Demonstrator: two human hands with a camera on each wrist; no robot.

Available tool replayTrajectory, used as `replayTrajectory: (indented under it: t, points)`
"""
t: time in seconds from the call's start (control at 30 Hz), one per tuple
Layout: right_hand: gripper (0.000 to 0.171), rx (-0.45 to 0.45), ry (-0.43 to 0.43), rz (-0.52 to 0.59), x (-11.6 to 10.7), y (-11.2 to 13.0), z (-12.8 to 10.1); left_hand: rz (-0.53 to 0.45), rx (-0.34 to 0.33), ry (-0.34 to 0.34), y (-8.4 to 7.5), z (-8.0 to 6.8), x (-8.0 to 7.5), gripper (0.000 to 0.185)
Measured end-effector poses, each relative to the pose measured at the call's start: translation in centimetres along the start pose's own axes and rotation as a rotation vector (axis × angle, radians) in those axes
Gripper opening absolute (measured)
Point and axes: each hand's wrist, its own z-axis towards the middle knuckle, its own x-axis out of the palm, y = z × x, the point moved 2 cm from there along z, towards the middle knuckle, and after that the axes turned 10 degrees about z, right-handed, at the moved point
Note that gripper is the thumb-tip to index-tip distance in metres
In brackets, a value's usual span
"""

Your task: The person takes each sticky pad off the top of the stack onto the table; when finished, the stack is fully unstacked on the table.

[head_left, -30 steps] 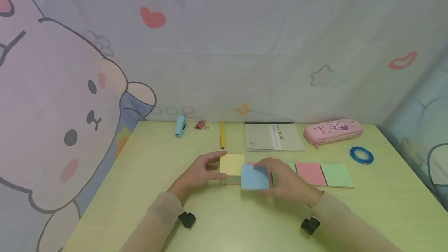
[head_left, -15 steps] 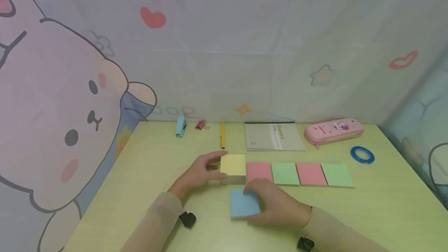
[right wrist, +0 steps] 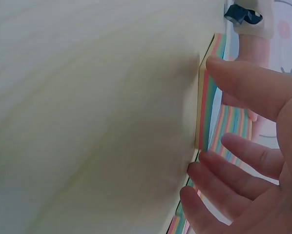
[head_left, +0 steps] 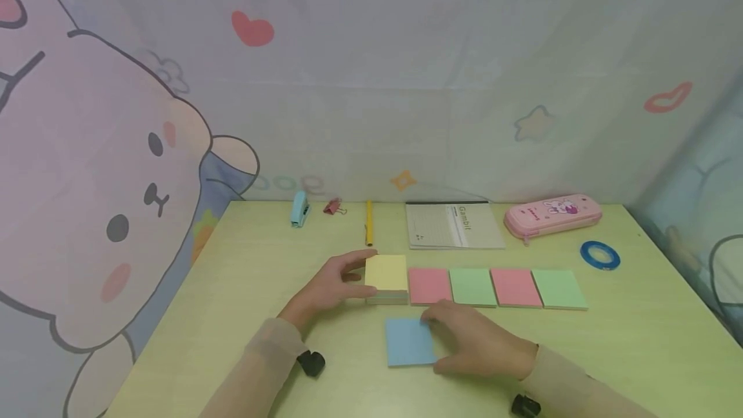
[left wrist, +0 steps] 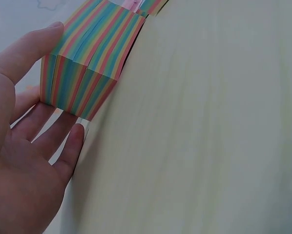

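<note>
Blue on top, a thin wad of sticky notes lay flat on the pale green table, in front of a row of four more wads, pink, green, pink and green. The right hand rested on the blue-topped wad's right edge, its fingers fairly straight and spread along the striped side, thumb at the far corner. The left hand steadied a thick yellow-topped block of notes at the left end of the row, thumb on its upper edge and fingers lying loosely against its rainbow-striped side. Along the back of the table sat a small blue stapler, a pink binder clip, a yellow pen, a grey notebook, a pink pencil case and a blue tape roll.
</note>
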Motion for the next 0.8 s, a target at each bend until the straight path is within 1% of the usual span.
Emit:
replayTrajectory:
  t: [0.13,0.3,0.53,0.8]
  points:
    - [0.064,-0.012,-0.017,-0.006,-0.2,-0.1,-0.3,0.006,0.007,-0.006,0.0,0.0,0.0,0.075]
    - [0.064,-0.011,-0.028,-0.015,-0.2,0.0,-0.2,0.017,0.017,-0.017,-0.2,0.0,-0.1,0.075]
    - [0.064,-0.001,-0.046,-0.022,0.3,0.1,0.7,0.027,0.02,-0.021,-0.2,-0.1,-0.1,0.076]
    - [0.06,0.013,-0.04,0.013,0.7,0.1,1.8,0.026,0.033,-0.015,0.0,0.0,-0.1,0.077]
